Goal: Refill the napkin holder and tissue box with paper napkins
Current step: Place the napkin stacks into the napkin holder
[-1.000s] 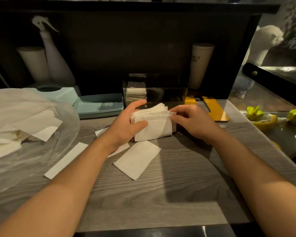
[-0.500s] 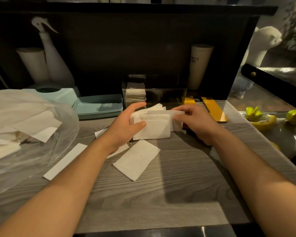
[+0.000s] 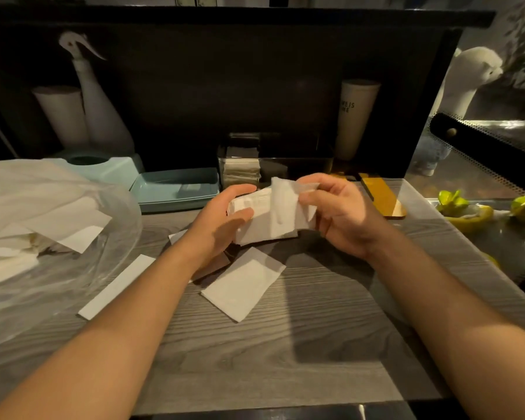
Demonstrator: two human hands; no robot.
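Note:
A stack of white paper napkins point(image 3: 264, 221) is held a little above the grey wooden counter, at its middle. My left hand point(image 3: 222, 225) grips the stack's left end. My right hand point(image 3: 337, 213) grips the right end and pinches one napkin that sticks up from the stack. Behind the hands stands a dark, shiny napkin holder point(image 3: 285, 168) with a few napkins in its left part. A light blue tissue box point(image 3: 115, 171) and its separate flat lid point(image 3: 176, 189) sit at the back left. A clear plastic bag point(image 3: 43, 237) of napkins lies at the left.
A loose folded napkin point(image 3: 243, 283) and a long white paper strip point(image 3: 115, 287) lie on the counter point(image 3: 285, 344) near my forearms. A yellow-gold flat piece point(image 3: 382, 198) lies at the back right. A tall cup point(image 3: 355, 116) and a white spray bottle point(image 3: 100, 110) stand against the dark back panel.
The napkin stack has risen from the counter and tilted. My right hand turned palm-up and pulled one napkin up out of the stack's right end.

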